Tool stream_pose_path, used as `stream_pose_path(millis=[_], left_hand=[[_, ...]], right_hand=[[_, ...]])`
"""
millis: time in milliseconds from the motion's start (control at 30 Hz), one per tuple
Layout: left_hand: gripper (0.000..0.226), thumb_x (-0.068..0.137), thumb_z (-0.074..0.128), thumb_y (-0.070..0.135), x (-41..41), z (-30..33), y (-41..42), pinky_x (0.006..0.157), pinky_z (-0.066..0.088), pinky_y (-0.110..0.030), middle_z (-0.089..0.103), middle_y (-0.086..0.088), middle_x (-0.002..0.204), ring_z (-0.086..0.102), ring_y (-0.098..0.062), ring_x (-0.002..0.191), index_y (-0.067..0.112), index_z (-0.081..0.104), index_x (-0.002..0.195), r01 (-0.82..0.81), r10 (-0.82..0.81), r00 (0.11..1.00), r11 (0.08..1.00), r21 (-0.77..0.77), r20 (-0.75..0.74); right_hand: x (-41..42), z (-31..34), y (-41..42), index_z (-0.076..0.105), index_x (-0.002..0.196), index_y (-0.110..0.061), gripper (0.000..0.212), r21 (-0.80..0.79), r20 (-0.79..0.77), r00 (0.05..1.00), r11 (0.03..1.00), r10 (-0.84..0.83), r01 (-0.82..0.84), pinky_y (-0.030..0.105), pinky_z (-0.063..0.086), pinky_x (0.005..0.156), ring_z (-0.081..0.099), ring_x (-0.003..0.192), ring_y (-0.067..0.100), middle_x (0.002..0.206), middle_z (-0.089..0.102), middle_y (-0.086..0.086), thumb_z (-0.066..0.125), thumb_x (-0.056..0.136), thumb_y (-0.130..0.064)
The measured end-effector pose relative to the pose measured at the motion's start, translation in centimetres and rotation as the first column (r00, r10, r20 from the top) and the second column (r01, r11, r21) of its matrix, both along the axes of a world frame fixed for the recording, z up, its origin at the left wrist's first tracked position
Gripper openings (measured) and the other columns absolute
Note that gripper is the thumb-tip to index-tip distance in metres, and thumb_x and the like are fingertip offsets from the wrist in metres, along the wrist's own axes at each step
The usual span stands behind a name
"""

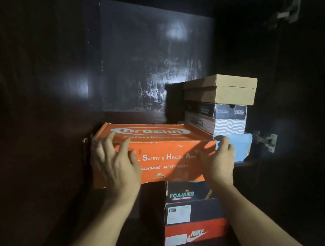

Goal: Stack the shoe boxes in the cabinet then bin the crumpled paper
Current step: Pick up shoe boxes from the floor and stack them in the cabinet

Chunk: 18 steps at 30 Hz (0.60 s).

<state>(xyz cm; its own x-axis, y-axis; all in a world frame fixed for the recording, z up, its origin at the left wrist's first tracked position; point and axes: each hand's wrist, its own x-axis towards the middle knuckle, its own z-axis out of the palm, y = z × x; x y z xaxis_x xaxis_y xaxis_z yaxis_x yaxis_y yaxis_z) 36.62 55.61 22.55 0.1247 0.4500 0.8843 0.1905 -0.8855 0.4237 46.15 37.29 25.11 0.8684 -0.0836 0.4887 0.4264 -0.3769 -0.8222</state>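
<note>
Gripping the orange box at both ends, left hand and right hand fingers curled on it, its long axis runs crosswise, just left of the stack.

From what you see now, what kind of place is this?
Probably the inside of a dark wooden storage cabinet at home: a metal door hinge, a stack of cardboard shoe boxes, and an orange cardboard shoe box on the shelf.

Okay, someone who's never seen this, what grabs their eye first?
The bright orange shoe box at centre, held by the left hand and right hand at the dark cabinet's shelf. Right of it, a stack topped by a plain brown box; below, a red Nike box.
</note>
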Motion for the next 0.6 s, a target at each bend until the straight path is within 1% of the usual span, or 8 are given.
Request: stream_pose_path(millis=[100, 167, 267, 300, 367, 467, 533, 600], left_hand=[[0.063, 0.081, 0.07, 0.012, 2.5, -1.8, 1.0, 0.113, 0.02, -0.062, 0.032, -0.018, 0.154, 0.018, -0.039, 0.145, 0.013, 0.05, 0.14, 0.007, 0.0, 0.988, 0.999, 0.042, -0.155], [0.076, 0.081, 0.07, 0.009, 3.6, -2.3, 1.8, 0.115, 0.013, -0.062, 0.019, -0.018, 0.159, 0.008, -0.038, 0.148, 0.016, 0.037, 0.148, 0.011, -0.004, 0.983, 0.999, 0.036, -0.186], [0.087, 0.08, 0.069, 0.002, 5.0, -2.6, 3.0, 0.115, 0.007, -0.059, 0.006, -0.017, 0.161, 0.0, -0.036, 0.148, 0.02, 0.025, 0.153, 0.037, -0.037, 0.981, 0.999, -0.001, -0.192], [0.09, 0.08, 0.068, 0.001, 5.4, -2.6, 3.4, 0.116, 0.005, -0.058, 0.001, -0.015, 0.161, -0.004, -0.034, 0.148, 0.022, 0.021, 0.154, 0.041, -0.043, 0.976, 0.999, -0.016, -0.214], [0.095, 0.083, 0.067, 0.004, 6.0, -2.4, 4.3, 0.118, 0.003, -0.056, -0.01, -0.011, 0.162, -0.014, -0.03, 0.148, 0.027, 0.01, 0.155, 0.047, -0.062, 0.955, 0.997, -0.057, -0.289], [0.099, 0.085, 0.068, 0.018, 6.4, -1.6, 5.5, 0.119, 0.005, -0.052, -0.02, -0.009, 0.16, -0.019, -0.03, 0.147, 0.03, -0.002, 0.154, 0.045, -0.078, 0.916, 0.995, -0.09, -0.395], [0.101, 0.084, 0.07, 0.025, 6.4, -0.8, 5.9, 0.12, 0.006, -0.049, -0.022, -0.009, 0.16, -0.02, -0.029, 0.147, 0.03, -0.003, 0.154, 0.071, -0.118, 0.887, 0.99, -0.12, -0.447], [0.104, 0.083, 0.072, 0.031, 6.2, -0.2, 6.3, 0.119, 0.007, -0.048, -0.022, -0.007, 0.16, -0.021, -0.029, 0.147, 0.03, -0.003, 0.154, 0.093, -0.157, 0.852, 0.984, -0.151, -0.499]], right_hand=[[1.7, -1.0, 1.2, 0.054, 0.113, -0.022, 0.031, -0.12, 0.056, 0.998, 0.993, 0.01, -0.003, 0.033, 0.046, 0.08, 0.055, 0.085, 0.025, 0.121, 0.048, 0.009, 0.061, 0.087, -0.007], [2.6, -1.3, 1.9, 0.059, 0.107, -0.027, 0.031, -0.146, 0.078, 0.996, 0.988, 0.053, -0.041, 0.038, 0.053, 0.084, 0.061, 0.084, 0.023, 0.12, 0.049, 0.006, 0.061, 0.086, -0.005], [3.2, -1.4, 2.7, 0.056, 0.101, -0.034, 0.033, -0.158, 0.084, 0.991, 0.983, 0.105, -0.091, 0.039, 0.054, 0.088, 0.061, 0.081, 0.016, 0.116, 0.048, 0.001, 0.061, 0.086, -0.006], [3.6, -1.6, 3.0, 0.054, 0.104, -0.036, 0.036, -0.161, 0.082, 0.988, 0.981, 0.127, -0.112, 0.04, 0.055, 0.089, 0.062, 0.084, 0.016, 0.117, 0.048, 0.0, 0.061, 0.086, -0.006], [4.3, -1.7, 3.7, 0.054, 0.124, -0.03, 0.046, -0.188, 0.04, 0.99, 0.974, 0.136, -0.126, 0.045, 0.054, 0.094, 0.062, 0.102, 0.022, 0.131, 0.045, 0.004, 0.063, 0.084, -0.01], [5.6, -1.7, 4.2, 0.037, 0.149, -0.019, 0.073, -0.306, -0.015, 0.993, 0.945, 0.114, -0.113, 0.044, 0.043, 0.108, 0.049, 0.128, 0.028, 0.15, 0.033, 0.008, 0.064, 0.082, -0.006], [6.4, -1.3, 4.4, 0.033, 0.151, -0.017, 0.077, -0.36, -0.036, 0.992, 0.924, 0.124, -0.129, 0.041, 0.039, 0.111, 0.046, 0.132, 0.029, 0.154, 0.029, 0.009, 0.062, 0.081, -0.002], [7.3, -1.2, 4.5, 0.036, 0.149, -0.018, 0.075, -0.399, -0.043, 0.987, 0.903, 0.154, -0.159, 0.04, 0.045, 0.107, 0.057, 0.121, 0.027, 0.148, 0.035, 0.007, 0.061, 0.079, -0.003]])
